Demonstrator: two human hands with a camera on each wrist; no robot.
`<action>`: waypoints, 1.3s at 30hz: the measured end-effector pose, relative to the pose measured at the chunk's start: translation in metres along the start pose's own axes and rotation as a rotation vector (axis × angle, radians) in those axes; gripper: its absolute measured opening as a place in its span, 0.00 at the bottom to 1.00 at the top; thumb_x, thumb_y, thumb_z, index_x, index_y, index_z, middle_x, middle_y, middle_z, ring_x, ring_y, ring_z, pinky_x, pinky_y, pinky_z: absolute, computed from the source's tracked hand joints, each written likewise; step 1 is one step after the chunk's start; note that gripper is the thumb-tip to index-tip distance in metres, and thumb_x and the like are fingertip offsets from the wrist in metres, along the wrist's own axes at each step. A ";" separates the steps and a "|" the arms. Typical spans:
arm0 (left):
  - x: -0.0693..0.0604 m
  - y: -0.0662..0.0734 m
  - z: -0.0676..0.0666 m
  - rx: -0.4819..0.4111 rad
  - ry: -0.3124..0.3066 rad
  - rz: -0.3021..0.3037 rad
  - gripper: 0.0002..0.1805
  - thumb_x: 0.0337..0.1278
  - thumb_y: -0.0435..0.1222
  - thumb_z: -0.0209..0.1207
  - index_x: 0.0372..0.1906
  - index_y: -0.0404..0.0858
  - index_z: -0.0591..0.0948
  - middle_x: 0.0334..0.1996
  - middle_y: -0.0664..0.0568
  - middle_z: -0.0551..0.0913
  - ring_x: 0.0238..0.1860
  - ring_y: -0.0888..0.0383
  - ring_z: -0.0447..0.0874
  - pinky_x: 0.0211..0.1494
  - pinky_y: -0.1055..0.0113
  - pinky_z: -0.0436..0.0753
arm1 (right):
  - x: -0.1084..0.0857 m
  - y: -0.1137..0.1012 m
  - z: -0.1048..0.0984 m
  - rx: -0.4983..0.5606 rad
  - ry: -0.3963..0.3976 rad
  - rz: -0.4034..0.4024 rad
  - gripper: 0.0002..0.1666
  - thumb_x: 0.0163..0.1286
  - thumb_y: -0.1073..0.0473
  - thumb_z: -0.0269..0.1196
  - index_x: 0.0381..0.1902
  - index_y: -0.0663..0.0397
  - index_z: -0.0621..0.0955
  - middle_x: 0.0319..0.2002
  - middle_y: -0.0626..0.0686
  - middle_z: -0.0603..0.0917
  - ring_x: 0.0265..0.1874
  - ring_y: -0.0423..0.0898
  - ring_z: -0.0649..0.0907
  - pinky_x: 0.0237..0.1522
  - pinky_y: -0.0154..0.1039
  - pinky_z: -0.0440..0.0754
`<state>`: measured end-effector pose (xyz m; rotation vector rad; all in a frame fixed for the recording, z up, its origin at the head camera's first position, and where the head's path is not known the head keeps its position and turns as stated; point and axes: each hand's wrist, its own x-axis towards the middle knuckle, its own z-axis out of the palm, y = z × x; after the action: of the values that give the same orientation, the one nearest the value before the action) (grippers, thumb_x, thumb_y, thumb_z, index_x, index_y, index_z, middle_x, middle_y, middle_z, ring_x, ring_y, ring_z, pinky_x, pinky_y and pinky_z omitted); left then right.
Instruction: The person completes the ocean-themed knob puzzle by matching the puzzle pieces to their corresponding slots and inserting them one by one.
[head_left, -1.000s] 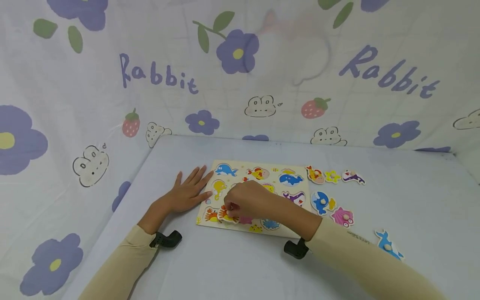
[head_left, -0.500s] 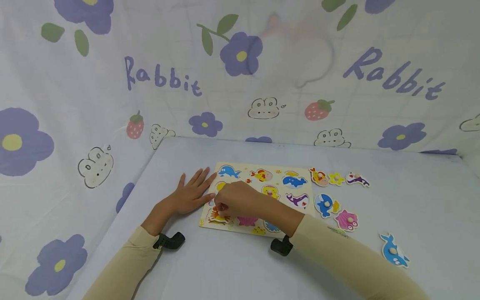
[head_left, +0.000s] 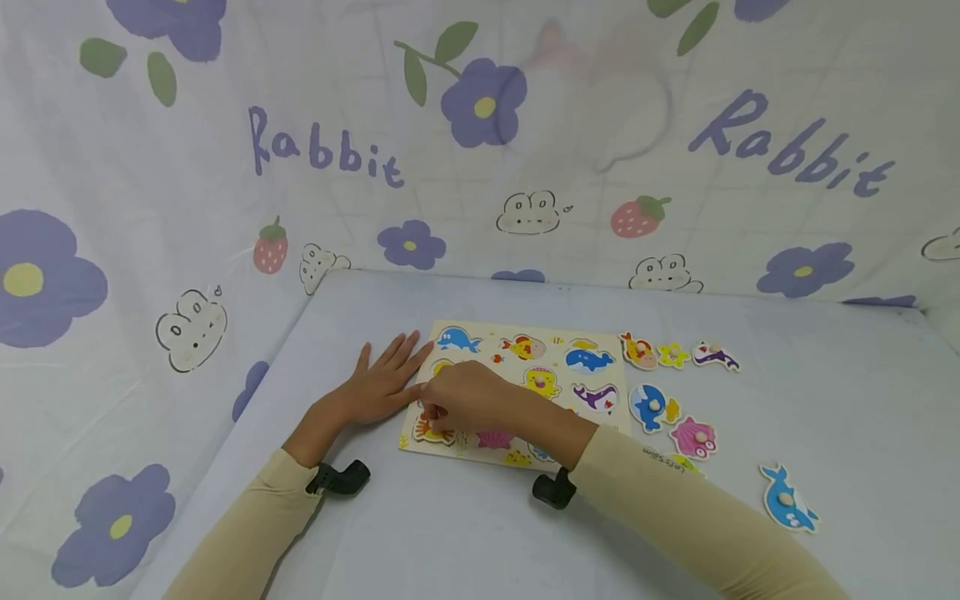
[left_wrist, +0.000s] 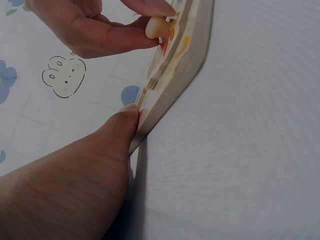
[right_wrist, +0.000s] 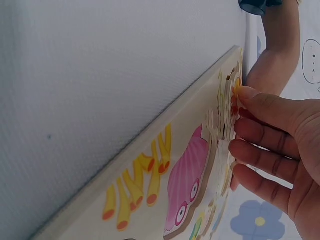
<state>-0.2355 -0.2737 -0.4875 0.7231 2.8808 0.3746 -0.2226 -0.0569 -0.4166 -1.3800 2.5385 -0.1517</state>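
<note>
A flat wooden puzzle board (head_left: 491, 332) printed with sea animals lies in the middle of the table in the head view. My left hand (head_left: 378, 387) rests at its left edge with spread fingers; in the left wrist view its thumb (left_wrist: 125, 117) touches the board's edge. Over the board's near left corner, my right hand (head_left: 468, 396) pinches the pale knob (left_wrist: 156, 28) of a crab puzzle piece (head_left: 432, 433). The piece lies at the printed crab outline; whether it sits fully flush I cannot tell. A pink shell print (right_wrist: 187, 180) shows beside it.
Right of the board lie loose knobbed pieces: a fish (head_left: 639, 352), a star (head_left: 673, 356), a purple whale (head_left: 716, 357), a blue whale (head_left: 648, 408), a pink shell (head_left: 693, 438) and a blue dolphin (head_left: 787, 500). My right sleeve partly hides a green piece (head_left: 686, 463).
My right hand has moved left with the crab piece, from beside the printed crab onto it, and lowered it slightly. The left hand stays at the board's edge.
</note>
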 end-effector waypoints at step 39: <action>0.001 0.006 -0.001 -0.007 -0.011 -0.037 0.41 0.78 0.59 0.43 0.83 0.48 0.45 0.83 0.44 0.38 0.82 0.43 0.34 0.73 0.30 0.31 | -0.083 0.003 -0.022 0.076 0.197 0.110 0.13 0.67 0.49 0.72 0.48 0.43 0.89 0.38 0.40 0.87 0.37 0.37 0.82 0.39 0.33 0.80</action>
<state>-0.2337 -0.2689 -0.4847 0.6675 2.8768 0.3747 -0.1879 0.0135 -0.3821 -1.2501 2.7294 -0.3772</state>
